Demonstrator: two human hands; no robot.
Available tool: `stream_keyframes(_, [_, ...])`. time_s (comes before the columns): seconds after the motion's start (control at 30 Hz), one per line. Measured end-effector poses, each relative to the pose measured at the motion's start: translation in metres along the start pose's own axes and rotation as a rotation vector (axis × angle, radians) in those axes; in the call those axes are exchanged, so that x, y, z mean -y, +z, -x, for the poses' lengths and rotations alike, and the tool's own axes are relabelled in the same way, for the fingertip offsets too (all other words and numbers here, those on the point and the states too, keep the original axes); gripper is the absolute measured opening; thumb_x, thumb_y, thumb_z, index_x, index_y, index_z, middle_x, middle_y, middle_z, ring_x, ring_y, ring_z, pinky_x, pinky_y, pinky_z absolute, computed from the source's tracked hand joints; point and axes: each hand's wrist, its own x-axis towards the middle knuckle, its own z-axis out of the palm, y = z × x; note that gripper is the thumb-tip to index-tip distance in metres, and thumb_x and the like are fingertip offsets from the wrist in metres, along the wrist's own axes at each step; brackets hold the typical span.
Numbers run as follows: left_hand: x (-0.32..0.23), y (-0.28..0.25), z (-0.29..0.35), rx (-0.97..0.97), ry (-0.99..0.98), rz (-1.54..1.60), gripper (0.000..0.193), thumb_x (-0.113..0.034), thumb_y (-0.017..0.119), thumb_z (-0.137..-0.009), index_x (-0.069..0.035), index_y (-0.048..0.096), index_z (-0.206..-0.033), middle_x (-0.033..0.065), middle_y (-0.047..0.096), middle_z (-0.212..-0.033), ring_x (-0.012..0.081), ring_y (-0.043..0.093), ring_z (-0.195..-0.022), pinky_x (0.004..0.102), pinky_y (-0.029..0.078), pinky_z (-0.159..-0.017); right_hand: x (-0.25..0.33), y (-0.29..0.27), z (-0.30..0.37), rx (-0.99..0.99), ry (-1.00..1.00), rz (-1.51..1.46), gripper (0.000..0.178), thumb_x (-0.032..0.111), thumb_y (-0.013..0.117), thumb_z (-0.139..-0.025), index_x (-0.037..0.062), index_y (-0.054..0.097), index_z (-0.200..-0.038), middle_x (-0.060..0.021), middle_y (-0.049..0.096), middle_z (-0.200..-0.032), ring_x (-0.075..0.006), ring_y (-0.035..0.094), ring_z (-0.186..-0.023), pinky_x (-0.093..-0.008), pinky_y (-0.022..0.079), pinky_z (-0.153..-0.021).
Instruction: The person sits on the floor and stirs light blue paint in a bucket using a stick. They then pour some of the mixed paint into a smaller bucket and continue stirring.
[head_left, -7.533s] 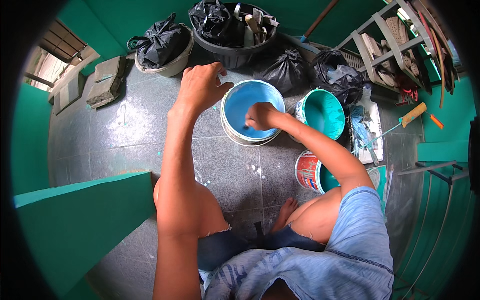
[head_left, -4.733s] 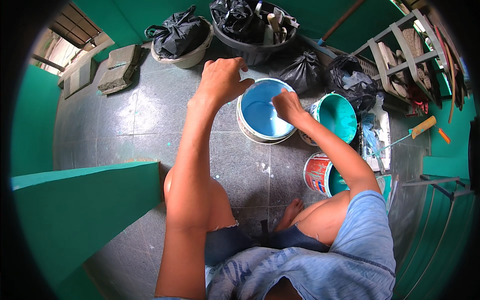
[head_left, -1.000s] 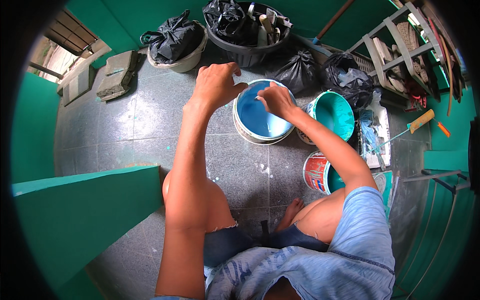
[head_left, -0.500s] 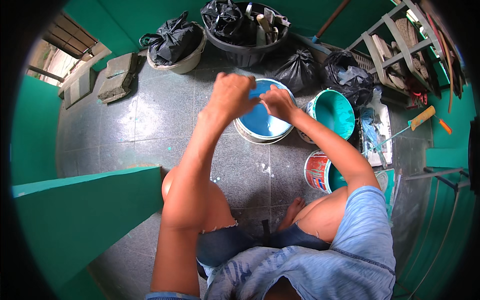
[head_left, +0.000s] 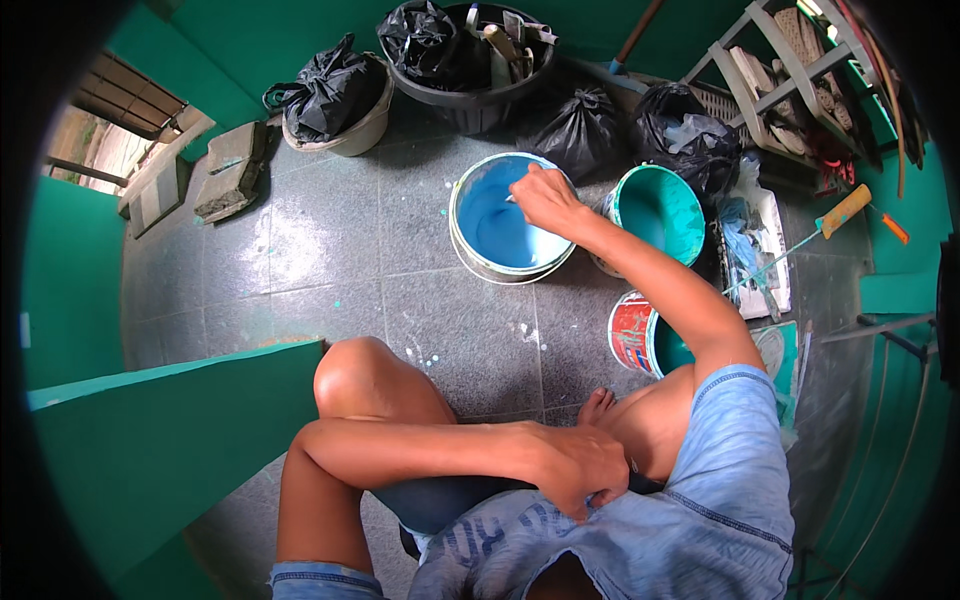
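Observation:
A white-rimmed bucket (head_left: 463, 240) holds pale blue liquid, darker along its left inner wall. My right hand (head_left: 545, 200) is over its right side, fingers closed around a thin pale stick-like thing whose short end shows at the fingertips; the rest is hidden. My left hand (head_left: 580, 465) lies across my lap against my shirt and shorts. Its fingers are curled, and what they grip, if anything, is hidden. Beside the bucket stands a green-coated bucket (head_left: 690, 215). Nearer to me, a red and white pail (head_left: 632, 333) sits under my right forearm.
A paint roller (head_left: 843, 212) rests on a tray (head_left: 775, 240) at the right. Black rubbish bags (head_left: 578, 130) and a black tub (head_left: 480, 100) line the back. A low green wall (head_left: 180, 410) juts in on the left. Concrete blocks (head_left: 232, 175) lie at the far left.
My left hand has left the bucket and come back to my lap. My right hand remains over the bucket, shifted slightly. The view has shifted a little.

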Motion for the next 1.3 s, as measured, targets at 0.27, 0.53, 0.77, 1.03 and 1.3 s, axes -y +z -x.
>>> stream_keyframes(0.27, [0.016,0.011,-0.005,-0.060,-0.092,0.011,0.023,-0.014,0.074,-0.062,-0.002,0.057,-0.072,0.0123,0.060,-0.070,0.0316,0.061,-0.071,0.0406,0.046,-0.065,0.017,-0.009,-0.003,0.332,-0.017,-0.209,0.009,0.009,0.065,-0.069,-0.0002,0.068,-0.070,-0.0174,0.065,-0.069,-0.0315,0.065,-0.072,-0.0424,0.051,-0.061])
stream_keyframes(0.53, [0.011,0.022,-0.012,-0.074,0.025,-0.004,0.020,-0.011,0.069,-0.062,0.002,0.057,-0.070,0.0160,0.058,-0.071,0.0346,0.060,-0.076,0.0430,0.046,-0.066,0.003,0.006,0.000,0.176,-0.013,0.138,0.006,0.008,0.065,-0.065,0.0029,0.068,-0.067,-0.0188,0.064,-0.067,-0.0307,0.064,-0.066,-0.0386,0.050,-0.055])
stream_keyframes(0.77, [0.010,0.016,-0.007,-0.136,0.111,-0.119,0.016,-0.010,0.061,-0.060,0.003,0.055,-0.068,0.0177,0.058,-0.071,0.0370,0.058,-0.075,0.0443,0.045,-0.065,0.013,-0.003,0.003,0.375,0.011,-0.315,0.007,0.010,0.065,-0.069,0.0042,0.068,-0.070,-0.0175,0.065,-0.070,-0.0319,0.065,-0.072,-0.0410,0.051,-0.059])
stream_keyframes(1.03, [-0.015,0.009,-0.001,0.192,-0.051,0.031,0.014,-0.009,0.060,-0.066,0.002,0.054,-0.072,0.0145,0.058,-0.067,0.0337,0.059,-0.072,0.0434,0.044,-0.062,0.008,0.016,0.001,0.132,0.030,0.274,0.011,0.011,0.061,-0.070,0.0067,0.067,-0.063,-0.0111,0.066,-0.066,-0.0246,0.066,-0.076,-0.0388,0.049,-0.059])
stream_keyframes(1.3, [-0.055,-0.023,0.058,-0.003,-0.113,0.040,0.021,-0.007,0.064,-0.065,-0.004,0.057,-0.084,0.0114,0.058,-0.084,0.0318,0.056,-0.086,0.0431,0.044,-0.074,0.019,0.022,-0.003,0.114,-0.052,-0.252,0.005,0.008,0.067,-0.062,0.0033,0.066,-0.064,-0.0171,0.064,-0.066,-0.0339,0.063,-0.071,-0.0430,0.051,-0.062])
